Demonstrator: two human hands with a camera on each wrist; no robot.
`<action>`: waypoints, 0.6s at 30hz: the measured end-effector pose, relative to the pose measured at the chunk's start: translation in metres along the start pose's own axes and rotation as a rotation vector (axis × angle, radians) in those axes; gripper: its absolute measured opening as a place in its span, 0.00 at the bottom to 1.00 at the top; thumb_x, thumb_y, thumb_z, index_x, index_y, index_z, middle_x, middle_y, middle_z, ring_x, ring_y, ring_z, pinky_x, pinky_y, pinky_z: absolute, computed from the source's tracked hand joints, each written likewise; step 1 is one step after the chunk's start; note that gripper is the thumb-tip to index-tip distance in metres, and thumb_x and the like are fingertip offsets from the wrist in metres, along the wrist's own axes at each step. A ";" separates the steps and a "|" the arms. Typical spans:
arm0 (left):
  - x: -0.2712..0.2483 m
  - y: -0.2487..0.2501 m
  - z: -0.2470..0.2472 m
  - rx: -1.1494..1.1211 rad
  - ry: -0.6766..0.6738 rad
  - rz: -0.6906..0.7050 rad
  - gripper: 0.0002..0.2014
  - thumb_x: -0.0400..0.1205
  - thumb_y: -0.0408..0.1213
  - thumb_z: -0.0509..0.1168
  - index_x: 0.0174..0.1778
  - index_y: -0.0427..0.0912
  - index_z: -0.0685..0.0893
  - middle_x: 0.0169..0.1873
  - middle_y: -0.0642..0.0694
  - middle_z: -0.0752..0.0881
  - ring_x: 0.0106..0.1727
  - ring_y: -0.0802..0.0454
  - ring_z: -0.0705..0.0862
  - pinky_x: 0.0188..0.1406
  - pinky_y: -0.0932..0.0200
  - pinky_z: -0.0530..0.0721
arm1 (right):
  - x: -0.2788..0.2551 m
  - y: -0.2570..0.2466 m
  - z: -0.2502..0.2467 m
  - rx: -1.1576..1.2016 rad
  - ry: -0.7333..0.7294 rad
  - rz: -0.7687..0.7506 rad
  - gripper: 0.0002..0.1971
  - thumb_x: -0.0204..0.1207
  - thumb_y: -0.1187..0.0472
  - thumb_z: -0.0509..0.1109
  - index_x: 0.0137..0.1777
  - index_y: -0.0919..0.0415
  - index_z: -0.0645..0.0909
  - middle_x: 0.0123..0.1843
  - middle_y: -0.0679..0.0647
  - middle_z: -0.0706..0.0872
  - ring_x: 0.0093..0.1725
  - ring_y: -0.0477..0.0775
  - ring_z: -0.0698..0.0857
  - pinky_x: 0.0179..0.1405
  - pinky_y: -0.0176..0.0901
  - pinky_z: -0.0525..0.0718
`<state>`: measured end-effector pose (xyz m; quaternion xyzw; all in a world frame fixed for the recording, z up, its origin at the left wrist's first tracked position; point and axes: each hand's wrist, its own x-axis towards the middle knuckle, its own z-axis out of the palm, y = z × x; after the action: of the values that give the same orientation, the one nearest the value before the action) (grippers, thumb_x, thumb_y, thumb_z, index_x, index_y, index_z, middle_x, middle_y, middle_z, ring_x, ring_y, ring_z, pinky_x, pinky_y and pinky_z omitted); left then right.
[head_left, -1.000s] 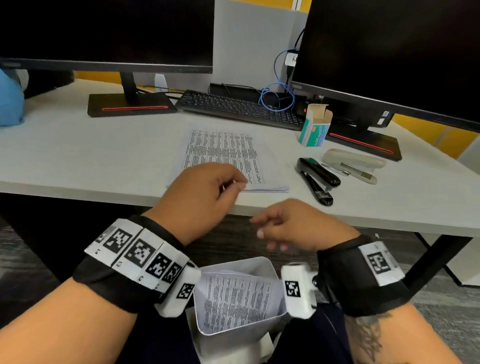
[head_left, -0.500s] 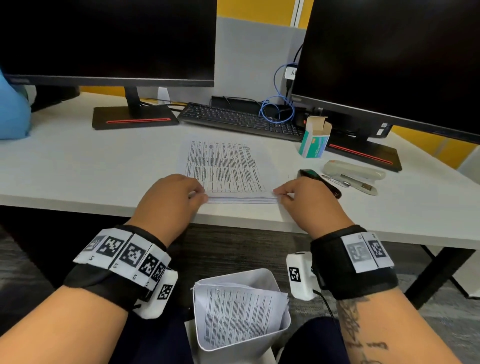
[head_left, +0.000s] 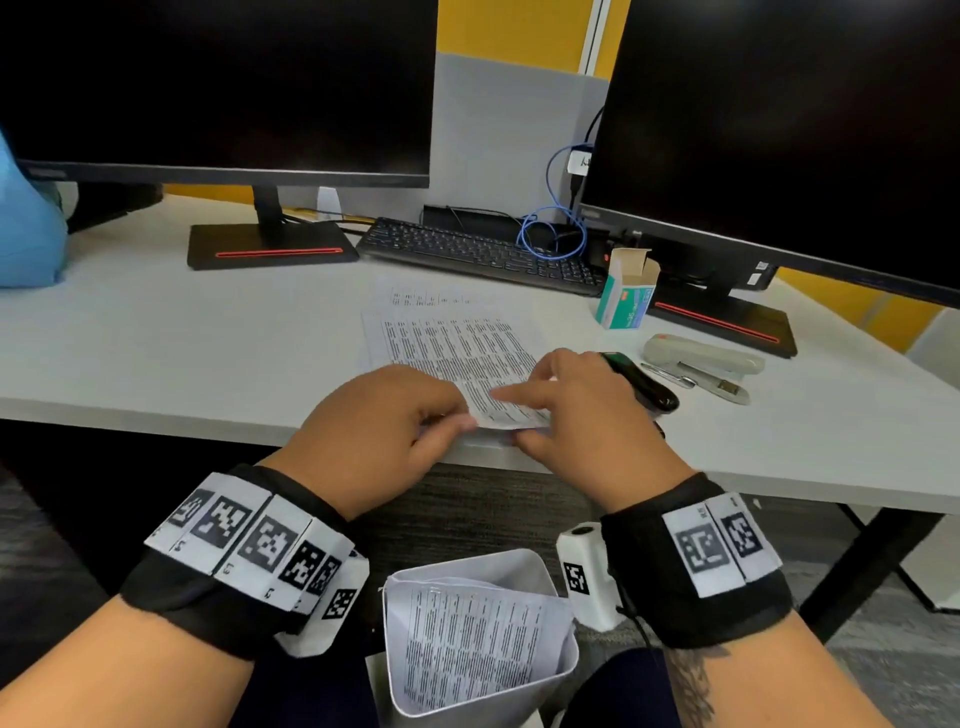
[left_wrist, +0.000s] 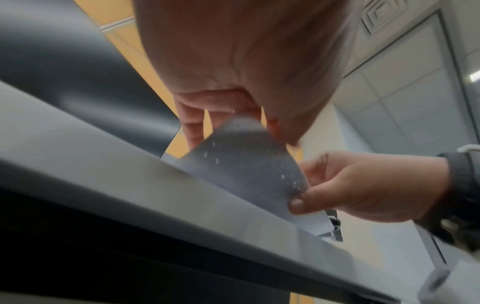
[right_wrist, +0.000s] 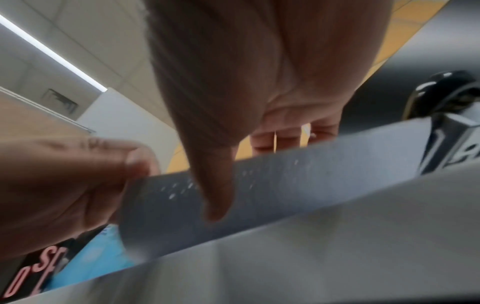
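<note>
Forearms forward, left grip and right grip side by side, each in a thumb-and-finger pinch.

Left hand pinching sheet, right hand pinching

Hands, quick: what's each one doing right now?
Left hand: pinching the near edge of the printed sheet.
Right hand: pinching the same sheet, thumb under its edge.

The right hand hides part of the black stapler; print on the sheet is unreadably small.
</note>
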<state>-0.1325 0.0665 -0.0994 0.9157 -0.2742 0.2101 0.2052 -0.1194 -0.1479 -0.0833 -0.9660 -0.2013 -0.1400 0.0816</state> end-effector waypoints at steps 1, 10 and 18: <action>-0.001 0.004 -0.003 -0.063 0.076 -0.042 0.22 0.81 0.60 0.50 0.44 0.52 0.86 0.39 0.58 0.84 0.43 0.58 0.80 0.42 0.54 0.80 | 0.000 -0.004 0.000 0.022 -0.019 -0.012 0.17 0.77 0.50 0.70 0.66 0.37 0.83 0.55 0.47 0.79 0.59 0.53 0.76 0.55 0.47 0.74; 0.008 -0.007 -0.025 -1.032 0.126 -1.044 0.22 0.86 0.57 0.56 0.60 0.41 0.76 0.28 0.40 0.87 0.24 0.47 0.86 0.24 0.56 0.84 | -0.027 -0.021 -0.034 0.315 -0.250 0.008 0.15 0.74 0.61 0.69 0.53 0.41 0.88 0.46 0.42 0.83 0.42 0.39 0.81 0.46 0.37 0.81; 0.008 -0.012 -0.008 -1.029 0.091 -0.893 0.29 0.77 0.18 0.66 0.72 0.44 0.74 0.51 0.38 0.91 0.48 0.38 0.91 0.50 0.42 0.89 | -0.038 -0.024 -0.039 0.522 -0.474 0.055 0.20 0.64 0.37 0.79 0.56 0.39 0.87 0.46 0.47 0.86 0.43 0.43 0.84 0.48 0.42 0.84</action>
<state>-0.1222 0.0762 -0.0922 0.7171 0.0736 -0.0135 0.6929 -0.1715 -0.1487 -0.0554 -0.9234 -0.2173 0.1463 0.2805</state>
